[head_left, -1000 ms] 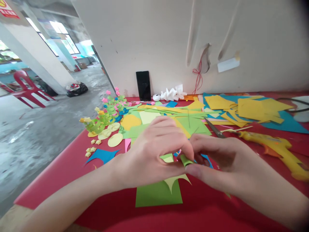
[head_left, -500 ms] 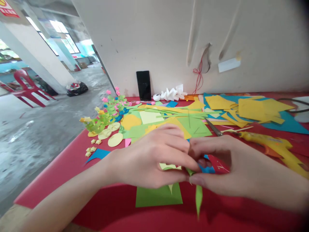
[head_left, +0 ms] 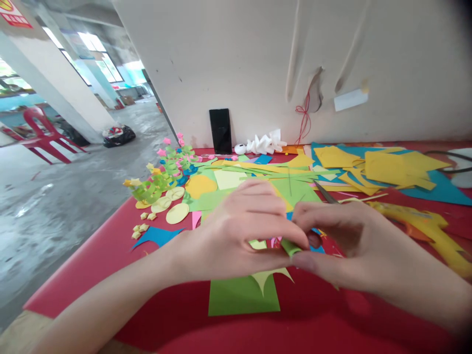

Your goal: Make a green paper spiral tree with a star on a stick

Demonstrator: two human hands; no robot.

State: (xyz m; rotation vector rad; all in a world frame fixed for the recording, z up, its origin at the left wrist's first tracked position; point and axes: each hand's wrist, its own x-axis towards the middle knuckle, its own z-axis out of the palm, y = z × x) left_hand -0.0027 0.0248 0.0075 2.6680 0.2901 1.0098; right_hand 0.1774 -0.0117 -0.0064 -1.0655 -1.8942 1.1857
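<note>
We see both hands meeting over the middle of the red tabletop [head_left: 92,265], a little in from its near edge. The grip of the left hand [head_left: 236,236] and that of the right hand [head_left: 342,246] are both pinched together on one small green paper roll [head_left: 290,247], which sits between the fingertips, held just above the surface. Under the hands lies a green paper sheet [head_left: 239,297] with a pale pointed cut-out at its top edge, close to the near edge. Beyond the knuckles, toward the far edge, spread loose green and yellow paper pieces [head_left: 228,179]. Pale yellow paper discs [head_left: 177,213] and a cluster of curled paper flowers [head_left: 162,177] lie by the left edge. A yellow glue gun [head_left: 427,226] lies to the right of the right hand, with a stack of yellow sheets [head_left: 387,164] on blue paper behind it. A black phone [head_left: 220,131] leans on the wall at the far edge.
</note>
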